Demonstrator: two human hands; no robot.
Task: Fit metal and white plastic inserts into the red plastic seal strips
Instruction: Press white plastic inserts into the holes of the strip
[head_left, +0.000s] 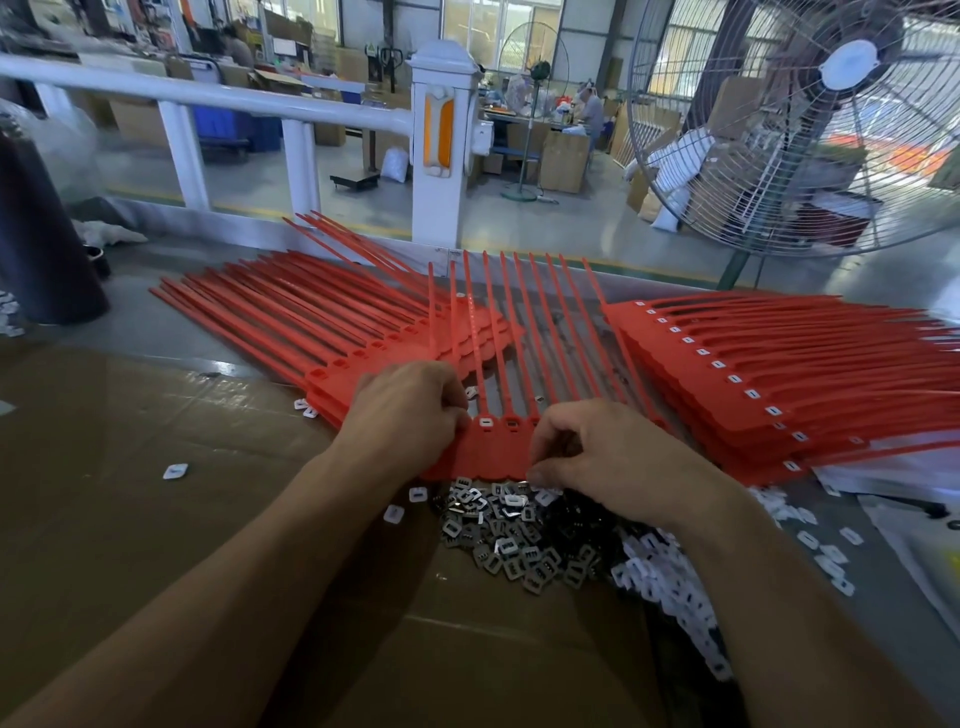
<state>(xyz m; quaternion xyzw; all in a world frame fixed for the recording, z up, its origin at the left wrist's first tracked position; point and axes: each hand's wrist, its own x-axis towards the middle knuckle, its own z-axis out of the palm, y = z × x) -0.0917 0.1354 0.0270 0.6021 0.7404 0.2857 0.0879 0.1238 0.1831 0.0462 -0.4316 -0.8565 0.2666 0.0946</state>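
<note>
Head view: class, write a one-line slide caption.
Both hands grip a red seal strip above a pile of metal inserts.

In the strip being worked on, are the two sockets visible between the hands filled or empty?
Partly filled. On the red strip, the left socket shows a white insert; the right socket looks dark, apparently empty.

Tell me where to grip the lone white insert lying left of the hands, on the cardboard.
Pinch the white insert across its two opposite outer edges, coming straight down from above. It seems to lie flat on the cardboard, apart from the piles, with bare space around it.
</note>
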